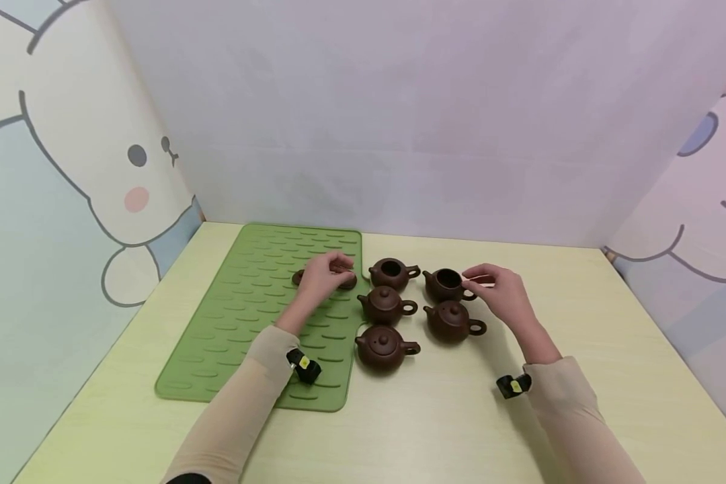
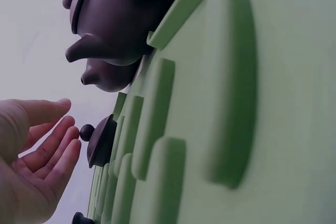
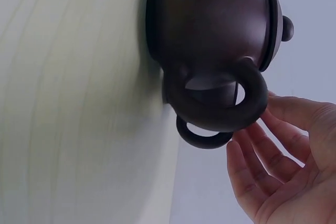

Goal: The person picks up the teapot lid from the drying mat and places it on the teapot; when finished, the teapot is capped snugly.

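My left hand [image 1: 322, 274] hovers over the green mat, fingers loosely bent. In the left wrist view, its fingertips are beside the knob of a dark brown teapot lid [image 2: 102, 141], with a visible gap between thumb and fingers. A second lid [image 1: 298, 277] lies left of that hand, partly hidden. On the right, my right hand [image 1: 501, 290] has its fingertips at the rim and handle side of a lidless teapot [image 1: 444, 288]. Its thumb and fingers are spread in the right wrist view, where a lidded teapot [image 3: 215, 19] stands in front, partly covering the lidless one.
Another lidless teapot [image 1: 390, 274] stands at the back, beside the edge of the green ridged mat [image 1: 242, 323]. Two lidded teapots, a middle one [image 1: 382, 306] and a front one [image 1: 380, 349], line up before it. Walls enclose the pale table [image 1: 448, 417] at the back and sides.
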Tool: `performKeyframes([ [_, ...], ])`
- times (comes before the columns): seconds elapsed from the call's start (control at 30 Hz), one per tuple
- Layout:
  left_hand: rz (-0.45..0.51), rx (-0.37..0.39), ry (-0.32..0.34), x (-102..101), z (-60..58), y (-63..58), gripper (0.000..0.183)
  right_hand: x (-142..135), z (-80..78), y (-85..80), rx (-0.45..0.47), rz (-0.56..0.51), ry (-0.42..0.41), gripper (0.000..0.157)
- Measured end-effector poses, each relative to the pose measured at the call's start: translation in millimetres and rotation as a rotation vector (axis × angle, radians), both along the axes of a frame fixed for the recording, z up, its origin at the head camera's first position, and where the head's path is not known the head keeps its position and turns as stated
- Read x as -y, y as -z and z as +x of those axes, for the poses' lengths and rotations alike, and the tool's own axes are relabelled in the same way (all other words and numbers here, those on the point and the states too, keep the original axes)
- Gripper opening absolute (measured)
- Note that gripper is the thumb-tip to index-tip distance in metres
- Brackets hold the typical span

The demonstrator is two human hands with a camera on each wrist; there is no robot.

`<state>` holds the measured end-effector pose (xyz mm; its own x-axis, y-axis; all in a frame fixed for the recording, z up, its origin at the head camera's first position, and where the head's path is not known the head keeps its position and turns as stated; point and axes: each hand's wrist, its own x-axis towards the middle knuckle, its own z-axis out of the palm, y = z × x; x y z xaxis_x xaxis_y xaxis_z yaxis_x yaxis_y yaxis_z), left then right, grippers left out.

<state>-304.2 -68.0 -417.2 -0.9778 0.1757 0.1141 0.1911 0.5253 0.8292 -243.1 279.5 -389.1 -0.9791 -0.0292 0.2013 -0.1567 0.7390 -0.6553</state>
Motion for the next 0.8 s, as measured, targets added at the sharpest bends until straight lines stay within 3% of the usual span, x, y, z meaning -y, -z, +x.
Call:
performKeyframes([
  [0.3,-0.024,0.037,-0.012,-3,-0.5,-0.8,0.024,-6,-1.3,7.1,0.008,0.009,0.026,0.025],
  [0.53,-0.095,0.053,-0.048,-5,-3.2,2.9,0.020,-5,-3.8,11.6,0.072,0.001,0.008,0.025],
  [0.8,-0.151,0.073,-0.097,-7,-4.3,1.0,0.014,-4,-6.9,14.1,0.083,0.001,0.025,0.021],
])
